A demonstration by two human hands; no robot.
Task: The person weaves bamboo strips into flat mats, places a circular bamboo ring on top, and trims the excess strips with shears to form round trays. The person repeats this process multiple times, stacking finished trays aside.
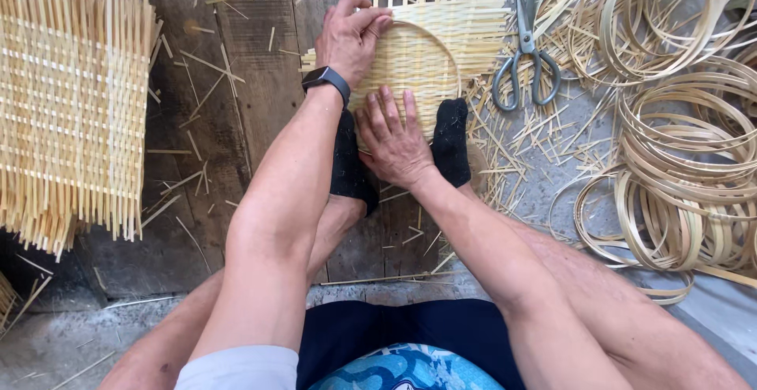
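Our left hand (352, 37) lies open, palm flat on the far left of the woven bamboo mat (430, 63), fingers curling over its bamboo hoop (456, 65); our right hand (392, 139) presses open-fingered on its near edge. The mat sits on the wooden boards (252, 82), pinned between our black-socked feet (451, 139). Scissors (527, 55) lie just right, bamboo hoops coils (686, 161) farther right.

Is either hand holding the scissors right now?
No. The scissors lie untouched on the ground to the right, while the left hand and right hand both press flat on the woven bamboo mat.
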